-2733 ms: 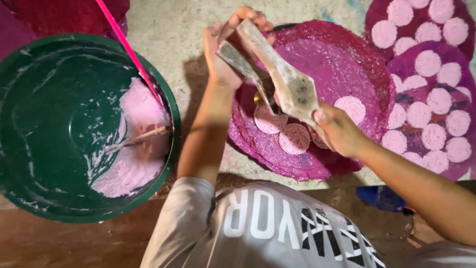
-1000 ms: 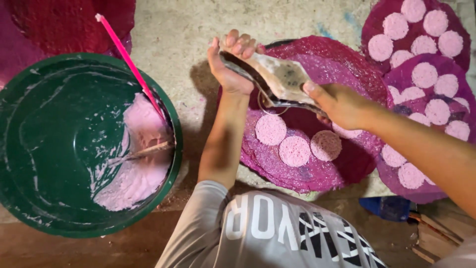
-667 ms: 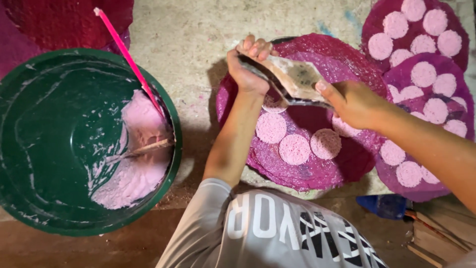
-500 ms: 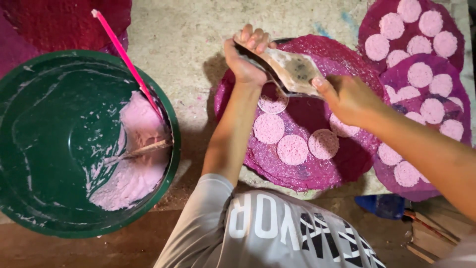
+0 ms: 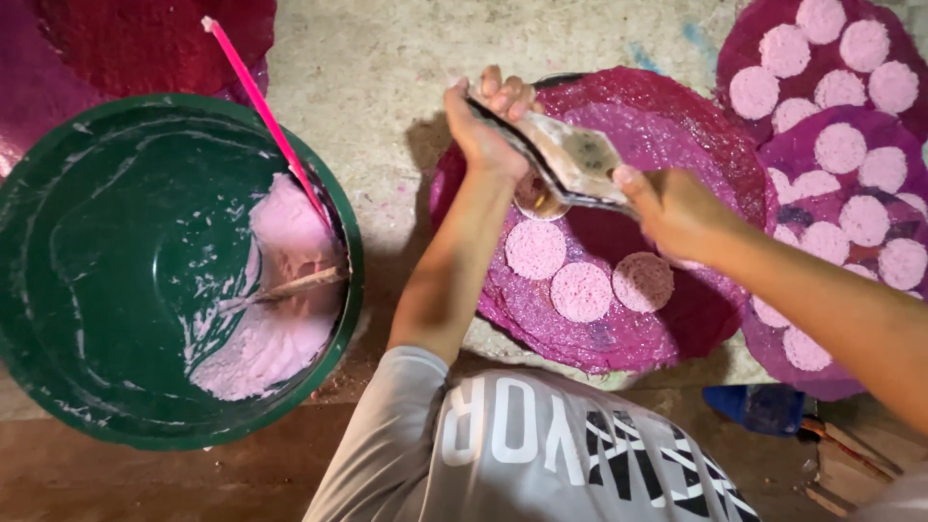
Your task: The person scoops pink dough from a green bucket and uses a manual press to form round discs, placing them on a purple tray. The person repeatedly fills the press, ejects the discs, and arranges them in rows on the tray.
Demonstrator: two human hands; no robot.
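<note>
Rough grey concrete floor (image 5: 387,87) is serving as the work surface, with a big green basin (image 5: 87,290) sitting at the left, pink batter (image 5: 275,319) pooling against its right wall and a pink stick (image 5: 266,121) leaning on the rim. To the right, a round magenta woven mat (image 5: 667,145) is carrying three pale pink discs (image 5: 580,290), and further mats (image 5: 851,193) beyond are lying full of them. Above the near mat, both hands are gripping a hinged wooden press (image 5: 570,159): the left hand (image 5: 483,130) is curling its fingers tight round the far end, the right hand (image 5: 672,208) is clasping the near handle, forearms converging. Batter is hanging beneath the press (image 5: 536,198); tilting it could plausibly drop the round onto a neighbouring disc, fusing them.
</note>
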